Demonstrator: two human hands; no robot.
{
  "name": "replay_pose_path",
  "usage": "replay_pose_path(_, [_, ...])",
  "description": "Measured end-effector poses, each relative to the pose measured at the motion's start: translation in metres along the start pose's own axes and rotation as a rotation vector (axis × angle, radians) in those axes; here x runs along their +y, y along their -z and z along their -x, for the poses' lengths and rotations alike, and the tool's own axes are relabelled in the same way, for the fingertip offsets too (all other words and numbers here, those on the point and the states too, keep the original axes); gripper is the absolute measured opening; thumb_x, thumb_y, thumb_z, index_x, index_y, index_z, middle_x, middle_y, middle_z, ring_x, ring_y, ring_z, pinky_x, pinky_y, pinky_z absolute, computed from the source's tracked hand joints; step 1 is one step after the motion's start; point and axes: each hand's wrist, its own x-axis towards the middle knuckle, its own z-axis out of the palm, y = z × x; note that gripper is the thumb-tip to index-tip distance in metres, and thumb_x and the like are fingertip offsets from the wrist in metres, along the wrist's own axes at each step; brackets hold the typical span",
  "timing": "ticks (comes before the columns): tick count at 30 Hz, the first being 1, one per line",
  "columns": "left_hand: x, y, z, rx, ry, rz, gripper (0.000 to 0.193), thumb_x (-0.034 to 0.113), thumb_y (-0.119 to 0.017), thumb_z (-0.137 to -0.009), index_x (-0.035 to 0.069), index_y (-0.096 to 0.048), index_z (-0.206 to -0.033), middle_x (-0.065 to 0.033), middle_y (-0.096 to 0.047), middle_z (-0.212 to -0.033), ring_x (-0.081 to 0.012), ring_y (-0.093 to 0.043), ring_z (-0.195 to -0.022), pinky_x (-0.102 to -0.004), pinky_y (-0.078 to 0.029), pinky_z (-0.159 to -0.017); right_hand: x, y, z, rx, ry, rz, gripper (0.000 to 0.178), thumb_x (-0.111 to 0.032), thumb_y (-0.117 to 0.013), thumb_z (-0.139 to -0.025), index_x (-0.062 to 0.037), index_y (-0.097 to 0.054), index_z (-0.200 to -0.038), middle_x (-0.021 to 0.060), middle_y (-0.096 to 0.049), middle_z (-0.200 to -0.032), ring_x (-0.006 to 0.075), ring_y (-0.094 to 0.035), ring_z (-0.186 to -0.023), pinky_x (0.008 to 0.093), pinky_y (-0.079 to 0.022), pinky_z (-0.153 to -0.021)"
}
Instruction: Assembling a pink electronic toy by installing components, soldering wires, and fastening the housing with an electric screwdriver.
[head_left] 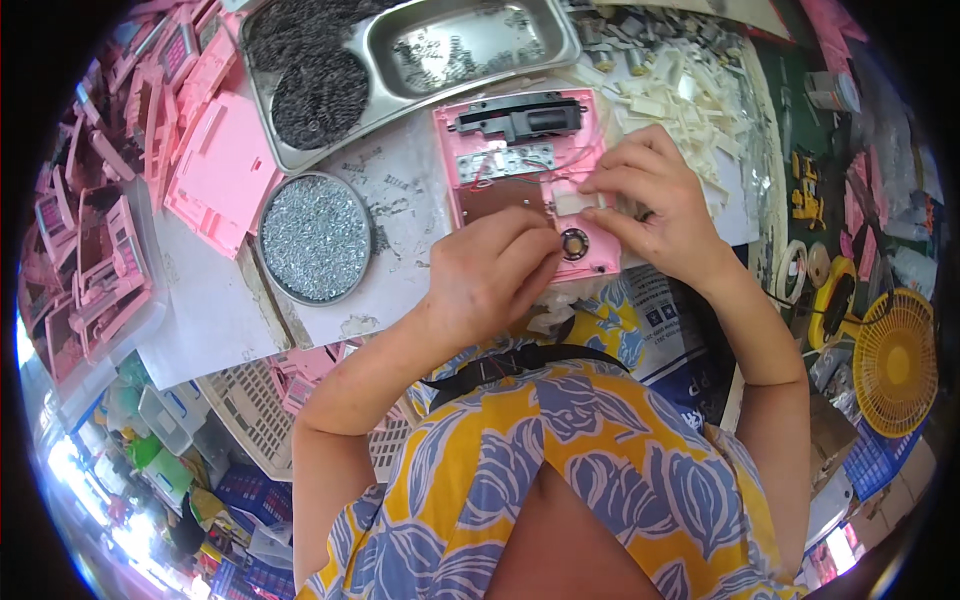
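In front of me on the table lies an open pink plastic housing (604, 240). Inside it are a black mechanism (545, 122), a brown circuit board (500, 197), thin red wires and a small round speaker (574, 244). My left hand (490, 262) rests over the housing's near edge, fingers curled together beside the speaker; whatever they may hold is hidden. Thumb and fingers of my right hand (660, 205) close on a small white plastic piece (570, 204) set in the housing, right of the board.
A divided metal tray (372, 45) at the back holds dark springs (320, 95) and small metal parts. Left of the housing stands a round dish of small screws (315, 240). Pink casings (225, 170) pile up at left, white plastic parts (690, 100) at back right. A yellow fan (895, 360) is far right.
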Motion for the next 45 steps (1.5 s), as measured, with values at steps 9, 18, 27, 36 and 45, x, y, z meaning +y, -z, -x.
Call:
replay_pose_path(9, [0.011, 0.002, -0.012, -0.156, -0.037, -0.081, 0.042, 0.011, -0.078, -0.077, 0.008, -0.069, -0.118, -0.0112, -0.069, -0.123, -0.0268, -0.067, -0.083, -0.0345, -0.054, -0.072, -0.006, 0.033, 0.061, 0.209, -0.21, 0.082, 0.039, -0.015, -0.079, -0.077, -0.0117, -0.072, -0.116, 0.0101, -0.062, -0.118, 0.0291, -0.056, -0.109, 0.0386, -0.047, -0.094])
replay_pose_path(18, [0.012, 0.003, -0.011, -0.143, -0.058, -0.065, 0.031, 0.008, -0.076, -0.077, 0.006, -0.071, -0.107, -0.0134, -0.069, -0.121, -0.0266, -0.068, -0.083, -0.0342, -0.054, -0.072, -0.024, 0.185, 0.277, 0.06, -1.259, 0.268, 0.022, -0.014, -0.077, -0.082, 0.0027, -0.066, -0.089, 0.0058, -0.067, -0.075, 0.0104, -0.062, -0.072, 0.0269, -0.05, -0.068])
replay_pose_path(27, [0.014, 0.006, -0.008, -0.182, 0.009, 0.0, 0.03, 0.002, -0.074, -0.079, 0.002, -0.07, -0.108, -0.0177, -0.068, -0.121, -0.0327, -0.069, -0.102, -0.0388, -0.054, -0.087, -0.028, 0.228, 0.387, 0.47, -0.925, -0.639, 0.049, -0.024, -0.085, -0.075, 0.0024, -0.066, -0.112, 0.0099, -0.068, -0.098, 0.0195, -0.066, -0.095, 0.0298, -0.055, -0.08])
replay_pose_path(36, [0.014, 0.006, -0.007, -0.174, -0.004, -0.008, 0.03, 0.002, -0.074, -0.079, 0.002, -0.07, -0.109, -0.0172, -0.069, -0.12, -0.032, -0.069, -0.099, -0.0384, -0.054, -0.085, -0.007, 0.169, 0.383, 0.429, -1.154, 0.136, 0.07, -0.011, -0.085, -0.074, -0.0073, -0.058, -0.138, 0.0102, -0.057, -0.134, 0.0219, -0.053, -0.123, 0.0336, -0.049, -0.094])
replay_pose_path(45, [0.011, 0.002, -0.009, -0.123, -0.084, -0.045, 0.03, 0.005, -0.075, -0.078, 0.005, -0.071, -0.108, -0.014, -0.07, -0.116, -0.0274, -0.068, -0.085, -0.0353, -0.054, -0.074, -0.012, 0.202, 0.439, 0.727, -1.23, -0.906, 0.065, -0.037, -0.061, -0.098, 0.0023, -0.042, -0.147, 0.0178, -0.058, -0.138, 0.0252, -0.061, -0.124, 0.0403, -0.055, -0.098])
